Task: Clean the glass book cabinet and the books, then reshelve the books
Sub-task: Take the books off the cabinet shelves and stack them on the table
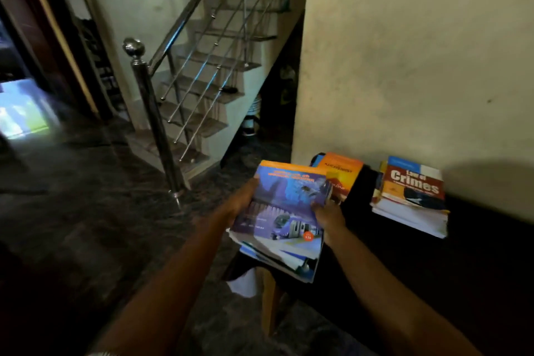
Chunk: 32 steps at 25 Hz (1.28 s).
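I hold a stack of books (284, 211) between both hands; its top cover is purple-blue with a train picture. My left hand (241, 201) grips the stack's left edge. At the right edge my right hand (328, 215) grips it, thumb on the cover. The stack is over the left end of a dark-covered table (433, 263). An orange book (341, 175) lies on the table just behind the stack. Farther right sits another pile topped by a red "Law of Crimes" book (413, 188). The glass cabinet is out of view.
A cream wall (419, 52) rises behind the table. A staircase (208, 72) with a steel railing and post (153, 113) stands to the left. Dark marble floor (86, 196) stretches left toward a bright doorway (20, 107). The table's wooden leg (270, 298) shows below the stack.
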{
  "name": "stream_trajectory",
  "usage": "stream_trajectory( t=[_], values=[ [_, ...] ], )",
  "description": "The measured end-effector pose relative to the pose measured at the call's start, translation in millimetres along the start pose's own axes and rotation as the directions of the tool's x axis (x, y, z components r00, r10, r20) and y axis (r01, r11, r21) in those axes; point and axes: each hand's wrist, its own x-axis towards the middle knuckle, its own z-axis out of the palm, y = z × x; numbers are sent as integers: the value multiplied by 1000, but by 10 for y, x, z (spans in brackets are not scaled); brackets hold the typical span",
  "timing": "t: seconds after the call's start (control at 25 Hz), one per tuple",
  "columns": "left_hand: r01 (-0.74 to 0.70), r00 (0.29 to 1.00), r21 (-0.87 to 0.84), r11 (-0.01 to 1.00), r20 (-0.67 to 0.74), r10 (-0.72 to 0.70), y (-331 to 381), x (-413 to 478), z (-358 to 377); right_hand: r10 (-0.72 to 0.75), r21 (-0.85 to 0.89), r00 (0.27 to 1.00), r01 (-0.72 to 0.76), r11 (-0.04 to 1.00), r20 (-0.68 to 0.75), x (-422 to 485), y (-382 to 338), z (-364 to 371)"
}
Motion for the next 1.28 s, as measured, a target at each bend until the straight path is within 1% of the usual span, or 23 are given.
stream_trajectory(
  t=[0.04, 0.08, 0.12, 0.16, 0.2, 0.24, 0.28, 0.32, 0.36, 0.4, 0.44, 0.48, 0.52, 0.6, 0.64, 0.72, 0.8, 0.88, 0.96, 1.04, 1.12, 1.2, 1.28],
  values=[
    [16, 998, -88, 996, 55, -11, -33, 14, 71, 18, -66, 999, -20, 998, -44, 37, 98, 47],
    [57, 992, -225, 973, 119, -30, -77, 30, 97, 34, -102, 997, -41, 994, -73, 65, 168, 72],
    [113, 979, -363, 925, 198, -42, -70, 12, 108, 49, -126, 994, -62, 990, -102, 91, 205, 88],
    [163, 966, -433, 887, 251, -56, -63, 31, 75, 56, -160, 992, -75, 984, -116, 106, 218, 93],
    [186, 957, -455, 871, 284, -56, -30, 4, 49, 57, -199, 992, -79, 977, -115, 128, 234, 101],
    [170, 964, -429, 887, 261, -58, -8, 3, 16, 54, -237, 992, -80, 968, -112, 134, 238, 92],
    [110, 975, -360, 927, 221, -30, -16, 35, -15, 55, -242, 992, -80, 967, -110, 93, 211, 80],
    [-5, 984, -198, 980, 172, 40, -30, 70, -53, 49, -201, 993, -69, 977, -103, 27, 187, 58],
    [-137, 984, -10, 991, 113, 137, -39, 82, -81, 24, -150, 996, -37, 988, -90, -83, 147, 14],
    [-261, 965, 186, 947, 52, 256, -54, 65, -84, -17, -120, 997, 7, 993, -79, -195, 127, -46],
    [-341, 933, 325, 882, 6, 359, -63, 37, -64, -60, -112, 995, 51, 992, -82, -323, 121, -134],
    [-402, 897, 400, 824, -6, 441, -85, 1, -13, -101, -117, 991, 91, 989, -86, -456, 126, -245],
    [-459, 863, 434, 775, 12, 505, -98, -53, 56, -122, -119, 989, 111, 987, -88, -596, 119, -377],
    [-585, 797, 444, 678, 160, 583, -163, -182, 297, -133, -115, 989, 124, 986, -71, -841, 183, -699],
    [-619, 780, 439, 651, 251, 573, -204, -267, 481, -118, -110, 991, 111, 988, -64, -954, 257, -895],
    [-644, 765, 424, 637, 380, 521, -316, -403, 884, -78, -108, 995, 71, 992, -66, -1134, 440, -1300],
    [-670, 725, 386, 633, 525, 446, -511, -582, 1467, -25, -141, 990, 5, 990, -138, -1349, 743, -1857],
    [-622, 713, 388, 680, 641, 286, -792, -806, 2112, 49, -167, 973, -89, 982, -227, -1627, 1127, -2486],
    [-540, 711, 417, 731, 691, 131, -1133, -1109, 2743, 113, -186, 933, -185, 965, -340, -2013, 1599, -3131],
    [-466, 678, 467, 752, 734, -36, -1450, -1463, 3335, 182, -159, 884, -273, 949, -431, -2483, 2061, -3714],
    [-458, 604, 536, 709, 773, -194, -1790, -1754, 3876, 288, -43, 819, -354, 934, -496, -3003, 2519, -4210],
    [-501, 543, 568, 654, 794, -273, -2161, -2008, 4492, 403, 77, 725, -438, 896, -558, -3563, 2969, -4669],
    [-499, 496, 590, 635, 795, -348, -2497, -2294, 5111, 515, 221, 616, -490, 843, -596, -4103, 3398, -5055]
  ],
)
